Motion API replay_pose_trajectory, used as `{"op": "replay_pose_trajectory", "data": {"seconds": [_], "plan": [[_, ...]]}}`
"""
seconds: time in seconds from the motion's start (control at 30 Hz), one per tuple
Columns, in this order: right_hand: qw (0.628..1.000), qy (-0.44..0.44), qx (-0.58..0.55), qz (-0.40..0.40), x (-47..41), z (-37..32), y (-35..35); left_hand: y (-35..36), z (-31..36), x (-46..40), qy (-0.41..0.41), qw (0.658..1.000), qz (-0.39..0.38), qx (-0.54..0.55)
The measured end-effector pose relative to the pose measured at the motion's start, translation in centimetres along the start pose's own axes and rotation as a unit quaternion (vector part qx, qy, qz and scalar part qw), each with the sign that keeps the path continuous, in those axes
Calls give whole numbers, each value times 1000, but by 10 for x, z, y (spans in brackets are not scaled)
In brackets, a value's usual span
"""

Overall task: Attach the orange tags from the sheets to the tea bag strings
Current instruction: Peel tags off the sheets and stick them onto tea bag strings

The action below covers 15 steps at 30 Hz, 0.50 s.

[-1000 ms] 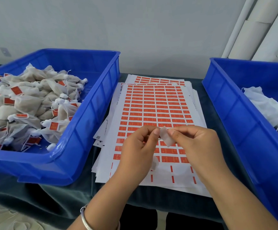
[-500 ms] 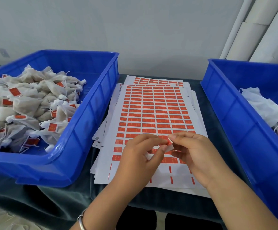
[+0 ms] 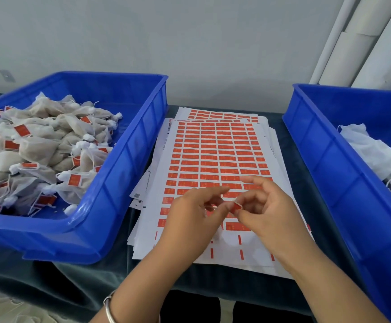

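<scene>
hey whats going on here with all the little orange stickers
A person is tagging tea bags. Both hands work over the stack of tag sheets: the right hand pinches a small orange tag, and the left hand meets it at the fingertips. The left blue bin holds tea bags already tagged; the right blue bin holds white bags, no tags visible.

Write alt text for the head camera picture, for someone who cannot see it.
Two hands, the left hand and the right hand, pinch a small orange tag between them above a stack of tag sheets. A blue bin of tagged tea bags sits left; another blue bin with white bags sits right.
</scene>
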State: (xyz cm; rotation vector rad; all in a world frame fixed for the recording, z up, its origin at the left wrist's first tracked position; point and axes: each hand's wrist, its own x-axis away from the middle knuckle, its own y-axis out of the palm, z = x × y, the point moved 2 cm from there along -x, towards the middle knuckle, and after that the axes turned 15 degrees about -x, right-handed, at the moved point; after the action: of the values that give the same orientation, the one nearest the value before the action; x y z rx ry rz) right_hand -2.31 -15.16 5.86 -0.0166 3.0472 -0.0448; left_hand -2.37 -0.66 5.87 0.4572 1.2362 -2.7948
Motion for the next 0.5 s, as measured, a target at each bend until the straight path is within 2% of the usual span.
{"op": "replay_pose_trajectory", "data": {"seconds": [0.13,0.23,0.5], "plan": [[999,-48,8,5,3,-4,4,-10,4,-8,1,998,-67,-16],[997,-67,-18,17,4,-7,8,-16,6,-10,6,996,-86,-30],[982,-178,-26,51,11,-26,24,-56,17,-11,58,997,-9,-52]]}}
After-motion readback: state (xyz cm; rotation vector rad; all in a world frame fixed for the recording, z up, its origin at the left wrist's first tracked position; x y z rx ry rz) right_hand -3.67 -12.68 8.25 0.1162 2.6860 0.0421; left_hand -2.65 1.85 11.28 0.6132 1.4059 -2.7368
